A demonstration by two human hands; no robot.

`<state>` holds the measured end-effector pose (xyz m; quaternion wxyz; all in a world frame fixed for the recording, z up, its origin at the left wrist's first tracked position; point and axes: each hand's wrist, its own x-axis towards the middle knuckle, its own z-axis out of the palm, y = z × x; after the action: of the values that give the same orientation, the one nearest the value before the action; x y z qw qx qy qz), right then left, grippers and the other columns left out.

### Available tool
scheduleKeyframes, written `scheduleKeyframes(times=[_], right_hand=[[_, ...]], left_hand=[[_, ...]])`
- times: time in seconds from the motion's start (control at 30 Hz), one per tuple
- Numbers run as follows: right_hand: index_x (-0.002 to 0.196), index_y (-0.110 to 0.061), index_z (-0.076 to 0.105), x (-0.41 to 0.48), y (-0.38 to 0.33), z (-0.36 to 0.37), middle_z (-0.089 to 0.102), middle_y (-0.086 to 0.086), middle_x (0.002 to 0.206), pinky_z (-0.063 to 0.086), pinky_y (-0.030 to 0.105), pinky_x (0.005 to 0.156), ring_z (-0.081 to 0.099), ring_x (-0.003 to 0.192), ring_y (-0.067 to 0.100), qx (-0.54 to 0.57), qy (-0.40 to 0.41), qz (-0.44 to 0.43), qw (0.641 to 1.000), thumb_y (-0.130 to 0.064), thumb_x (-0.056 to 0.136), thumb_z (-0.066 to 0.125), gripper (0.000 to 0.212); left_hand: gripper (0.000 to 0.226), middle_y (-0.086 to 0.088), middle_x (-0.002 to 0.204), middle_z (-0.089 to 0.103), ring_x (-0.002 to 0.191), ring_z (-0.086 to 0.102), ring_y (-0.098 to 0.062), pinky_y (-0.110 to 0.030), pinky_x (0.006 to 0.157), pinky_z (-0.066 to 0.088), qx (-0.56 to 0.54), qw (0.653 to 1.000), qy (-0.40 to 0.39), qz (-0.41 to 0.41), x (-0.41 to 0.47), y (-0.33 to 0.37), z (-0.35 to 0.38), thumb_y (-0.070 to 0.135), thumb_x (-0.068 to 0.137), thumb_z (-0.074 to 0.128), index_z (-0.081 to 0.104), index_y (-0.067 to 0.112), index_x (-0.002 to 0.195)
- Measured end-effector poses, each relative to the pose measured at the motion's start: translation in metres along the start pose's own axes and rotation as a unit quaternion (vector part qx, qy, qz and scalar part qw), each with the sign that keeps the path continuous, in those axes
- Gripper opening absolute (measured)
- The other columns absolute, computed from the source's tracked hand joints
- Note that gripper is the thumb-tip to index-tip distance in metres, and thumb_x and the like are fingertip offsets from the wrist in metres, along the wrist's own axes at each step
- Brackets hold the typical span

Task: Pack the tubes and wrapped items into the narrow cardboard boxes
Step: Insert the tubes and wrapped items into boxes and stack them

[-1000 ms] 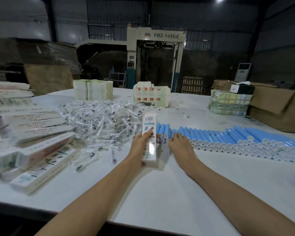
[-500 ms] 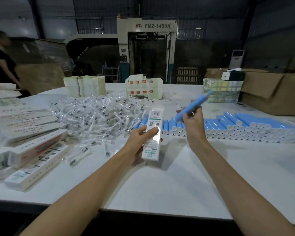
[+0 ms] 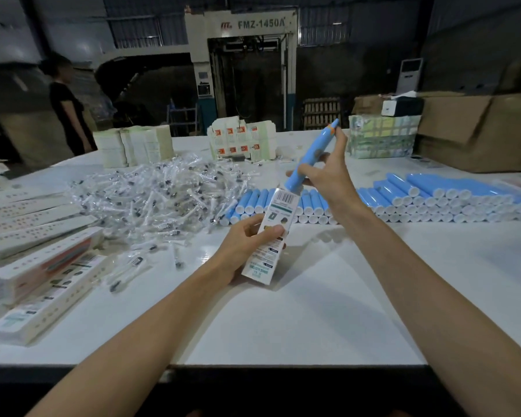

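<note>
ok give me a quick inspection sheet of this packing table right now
surface: white table, bare in front of the person
job's things: blue tube held up, lower end at the top of the narrow box; row of blue tubes; pile of wrapped items; long boxes at left
clutter: carton stacks at the far edge
hands: left hand grips the narrow box; right hand holds the blue tube
cables: nothing seen
surroundings: machine, standing person, brown cartons

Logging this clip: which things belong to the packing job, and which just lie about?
Job: blue tube in right hand; narrow box in left hand; tube stack; wrapped-item pile.
Lying about: brown cartons; green bundle.
</note>
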<state>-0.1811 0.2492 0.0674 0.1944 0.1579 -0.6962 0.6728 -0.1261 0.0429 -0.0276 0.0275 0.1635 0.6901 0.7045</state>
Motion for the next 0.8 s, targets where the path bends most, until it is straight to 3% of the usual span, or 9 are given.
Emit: scheduleKeyframes(times=[0.1,0.2,0.3,0.4,0.5,0.6,0.63,0.7,0.8], right_hand=[[0.150,-0.032,0.028,-0.001,0.000,-0.002,0.066,0.021,0.115,0.058,0.036,0.088,0.072,0.100,0.025,-0.040,-0.035,0.009,0.999,-0.015,0.099,0.065,0.065],[0.135,-0.028,0.043,-0.001,-0.001,-0.004,0.070,0.020,0.109,0.048,0.034,0.079,0.063,0.090,0.020,-0.079,-0.027,0.011,0.996,-0.030,0.104,0.062,0.037],[0.121,-0.020,0.051,0.002,0.001,-0.004,0.064,0.007,0.108,0.045,0.027,0.075,0.058,0.090,0.014,-0.139,-0.060,0.019,0.988,-0.032,0.101,0.066,0.027],[0.117,-0.022,0.052,-0.004,0.005,0.003,0.063,-0.004,0.099,0.051,0.022,0.070,0.063,0.092,0.013,-0.172,-0.110,0.017,0.979,-0.025,0.097,0.071,0.028],[0.126,-0.033,0.048,-0.009,0.005,0.008,0.058,-0.003,0.098,0.051,0.026,0.069,0.060,0.079,0.004,-0.178,-0.097,-0.027,0.979,-0.025,0.097,0.070,0.037],[0.123,-0.025,0.058,-0.015,0.010,0.015,0.050,0.000,0.112,0.049,0.018,0.065,0.059,0.090,0.013,-0.237,-0.116,-0.040,0.964,-0.027,0.105,0.061,0.019],[0.125,-0.021,0.059,-0.018,0.013,0.018,0.047,0.001,0.116,0.051,0.017,0.066,0.058,0.094,0.017,-0.260,-0.127,-0.037,0.957,-0.027,0.106,0.059,0.019],[0.132,-0.015,0.058,-0.027,0.016,0.026,0.045,0.001,0.123,0.054,0.025,0.083,0.056,0.105,0.019,-0.328,-0.115,-0.073,0.935,-0.023,0.106,0.059,0.027],[0.131,-0.011,0.062,-0.036,0.005,0.049,0.053,0.006,0.125,0.046,0.043,0.102,0.053,0.117,0.024,-0.432,-0.054,-0.254,0.863,-0.016,0.104,0.058,0.028]], left_hand=[[0.032,-0.012,0.113,0.081,0.091,0.080,-0.024,-0.030,0.070,0.063,0.007,1.000,0.008,0.003,-0.001,0.003,0.000,0.042,0.089,0.086,0.079,0.033,0.119],[0.030,-0.008,0.116,0.081,0.098,0.080,-0.029,-0.036,0.077,0.066,0.012,1.000,0.016,0.007,0.000,0.004,0.001,0.044,0.088,0.084,0.078,0.039,0.117],[0.033,-0.008,0.118,0.080,0.104,0.079,-0.036,-0.046,0.086,0.067,-0.010,1.000,0.024,0.015,0.000,0.005,0.004,0.041,0.094,0.081,0.074,0.034,0.125],[0.039,-0.007,0.120,0.078,0.100,0.079,-0.042,-0.048,0.079,0.067,-0.034,0.999,0.034,0.003,-0.002,0.007,0.003,0.046,0.098,0.078,0.068,0.032,0.133],[0.041,-0.010,0.120,0.078,0.091,0.079,-0.046,-0.047,0.074,0.067,-0.028,0.999,0.030,0.000,-0.003,0.003,0.000,0.056,0.098,0.074,0.065,0.034,0.132],[0.036,-0.011,0.118,0.079,0.082,0.079,-0.042,-0.047,0.073,0.067,-0.026,0.999,0.042,-0.002,-0.002,0.000,-0.004,0.057,0.099,0.071,0.066,0.036,0.128],[0.033,-0.012,0.117,0.079,0.079,0.078,-0.040,-0.047,0.073,0.067,-0.033,0.998,0.044,-0.003,-0.001,-0.002,-0.005,0.056,0.100,0.071,0.067,0.036,0.126],[0.032,-0.015,0.116,0.079,0.075,0.077,-0.037,-0.044,0.069,0.066,-0.044,0.998,0.050,-0.002,0.001,-0.005,-0.007,0.053,0.100,0.071,0.068,0.033,0.124],[0.034,-0.015,0.110,0.079,0.072,0.075,-0.035,-0.041,0.065,0.066,-0.049,0.997,0.063,-0.003,0.004,-0.007,-0.006,0.046,0.104,0.069,0.065,0.022,0.127]])
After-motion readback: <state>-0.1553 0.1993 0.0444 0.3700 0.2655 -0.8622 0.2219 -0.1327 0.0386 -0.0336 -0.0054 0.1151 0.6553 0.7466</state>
